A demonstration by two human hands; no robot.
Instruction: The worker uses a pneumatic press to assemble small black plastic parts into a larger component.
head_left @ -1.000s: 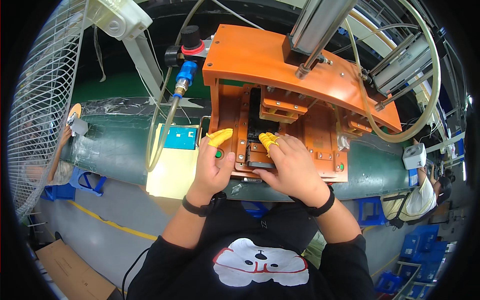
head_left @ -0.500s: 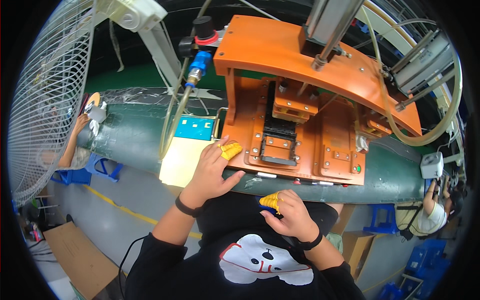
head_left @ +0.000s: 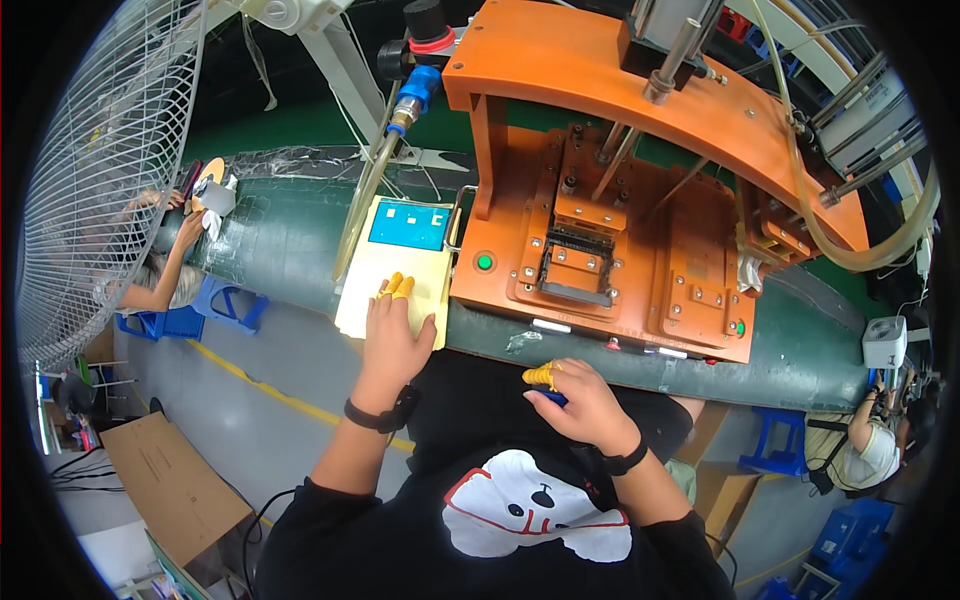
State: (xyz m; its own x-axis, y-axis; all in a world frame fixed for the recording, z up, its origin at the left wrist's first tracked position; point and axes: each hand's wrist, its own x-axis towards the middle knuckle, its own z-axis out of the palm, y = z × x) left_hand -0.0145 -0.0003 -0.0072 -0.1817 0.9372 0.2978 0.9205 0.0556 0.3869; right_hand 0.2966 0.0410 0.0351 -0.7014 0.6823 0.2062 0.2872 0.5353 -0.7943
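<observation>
My left hand [head_left: 393,335] lies over a pad of pale yellow sheets [head_left: 425,275], its fingers stretched forward and yellow finger covers on some tips. Just beyond the fingertips is a teal card [head_left: 408,224] bearing small pale pieces. To the right stands an orange press [head_left: 505,270] with a green button [head_left: 484,262] at its near left corner. Its pressing block [head_left: 590,212] sits down over the rear of a black frame [head_left: 608,298]. In front of my body, my right hand [head_left: 585,402], also with yellow finger covers, is closed around a blue object [head_left: 550,396], mostly hidden.
A wire fan guard [head_left: 110,190] fills the left side. Hoses and a blue-collared air fitting [head_left: 415,95] rise beside the press. The green bench [head_left: 290,235] runs across, with co-workers at both ends. A cardboard box [head_left: 175,490] and blue stools [head_left: 775,440] stand on the floor.
My left hand has left the press's near left corner and moved left onto the yellow sheets, uncovering the green button. The pressing block has come down. My right hand stays closed near my lap.
</observation>
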